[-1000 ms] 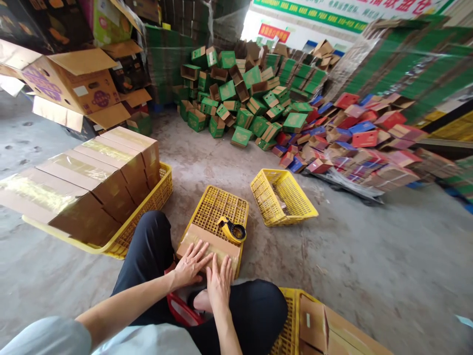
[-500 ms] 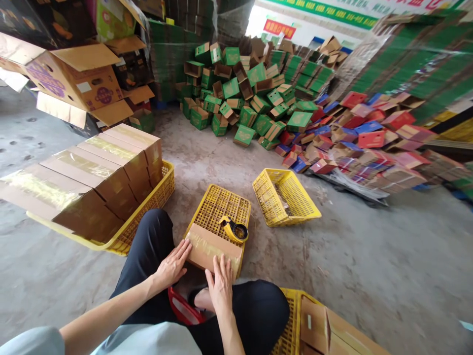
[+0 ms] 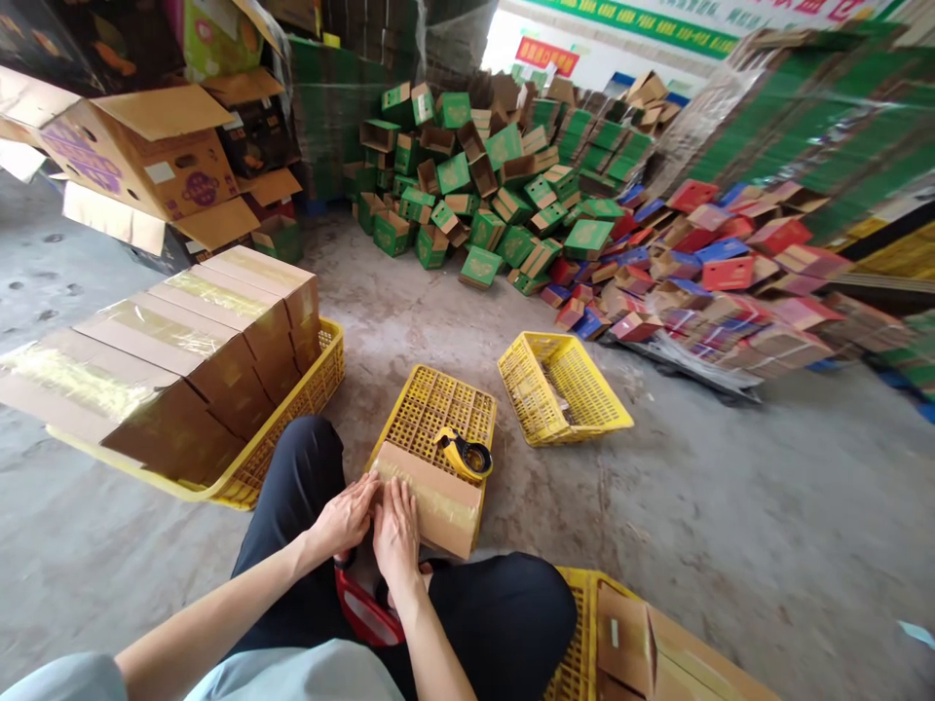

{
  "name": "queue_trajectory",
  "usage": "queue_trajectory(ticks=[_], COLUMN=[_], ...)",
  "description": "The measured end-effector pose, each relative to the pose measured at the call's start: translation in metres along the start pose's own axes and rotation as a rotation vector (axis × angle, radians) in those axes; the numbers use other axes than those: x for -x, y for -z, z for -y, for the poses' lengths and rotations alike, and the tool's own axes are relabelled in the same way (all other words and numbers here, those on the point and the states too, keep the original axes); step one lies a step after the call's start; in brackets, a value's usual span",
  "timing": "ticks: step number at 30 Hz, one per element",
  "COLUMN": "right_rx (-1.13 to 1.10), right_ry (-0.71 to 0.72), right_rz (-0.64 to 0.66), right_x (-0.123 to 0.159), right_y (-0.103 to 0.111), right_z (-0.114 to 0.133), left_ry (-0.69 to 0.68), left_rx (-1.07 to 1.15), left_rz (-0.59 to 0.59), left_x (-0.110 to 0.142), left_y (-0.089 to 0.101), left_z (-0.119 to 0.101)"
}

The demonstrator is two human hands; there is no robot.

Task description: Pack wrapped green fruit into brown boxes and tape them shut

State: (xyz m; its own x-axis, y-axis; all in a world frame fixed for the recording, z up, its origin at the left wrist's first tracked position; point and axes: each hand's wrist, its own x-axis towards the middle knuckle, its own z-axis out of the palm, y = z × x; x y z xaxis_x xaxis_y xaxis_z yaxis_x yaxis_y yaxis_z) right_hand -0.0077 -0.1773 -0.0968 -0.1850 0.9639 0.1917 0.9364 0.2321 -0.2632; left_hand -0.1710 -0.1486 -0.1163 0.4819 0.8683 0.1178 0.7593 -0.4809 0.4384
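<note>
Left hand [image 3: 343,518], right hand [image 3: 396,534] unclenched, touching left end of taped carton [image 3: 442,501]; red banner [image 3: 546,56] lettering blurred, unreadable.

The concrete floor [image 3: 701,506] is softly lit, and the far wall [image 3: 504,47] is washed out to white. Bright glare is thrown off the tape [image 3: 80,380] on the left cartons [image 3: 175,428] and the plastic wrap [image 3: 818,131] at far right; a weaker sheen is seen on the near middle carton [image 3: 438,498]. Dim shade is cast between the knees [image 3: 537,604]. At left and right edges, shapes are stretched and smeared.
</note>
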Motion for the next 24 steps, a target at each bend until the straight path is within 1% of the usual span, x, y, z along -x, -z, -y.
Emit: queue_trajectory(ticks=[4,7,9,12,15,18,20,22,24], right_rx=[-0.058,-0.066,-0.048,-0.041,-0.055,-0.068,-0.074,-0.065,-0.04], right_ry=[0.041,0.042,-0.001,-0.063,-0.072,-0.09,-0.105,-0.125,-0.153], right_rz=[0.04,0.056,0.042,0.025,0.022,0.015,0.009,-0.003,-0.017], right_x=[-0.016,-0.023,-0.024,-0.022,-0.016,-0.011,-0.008,-0.003,0.004], right_y=[0.001,0.007,0.011,0.014,0.014,0.013,0.013,0.015,0.019], right_z=[0.007,0.001,-0.005,-0.01,-0.009,-0.006,-0.006,-0.011,-0.021], left_ry=[0.018,0.033,0.042,0.062,0.073,0.029,0.009,0.016,0.023], left_rx=[-0.014,-0.03,-0.043,-0.075,-0.112,-0.119,-0.112,-0.117,-0.134], left_rz=[0.016,0.039,0.048,0.055,0.055,0.059,0.082,0.11,0.12], left_x=[-0.004,-0.004,-0.002,0.002,0.001,-0.009,-0.018,-0.025,-0.027], left_y=[0.004,0.006,0.007,0.008,0.013,0.017,0.017,0.016,0.015], left_z=[0.003,0.0,-0.004,-0.01,-0.016,-0.023,-0.028,-0.031,-0.031])
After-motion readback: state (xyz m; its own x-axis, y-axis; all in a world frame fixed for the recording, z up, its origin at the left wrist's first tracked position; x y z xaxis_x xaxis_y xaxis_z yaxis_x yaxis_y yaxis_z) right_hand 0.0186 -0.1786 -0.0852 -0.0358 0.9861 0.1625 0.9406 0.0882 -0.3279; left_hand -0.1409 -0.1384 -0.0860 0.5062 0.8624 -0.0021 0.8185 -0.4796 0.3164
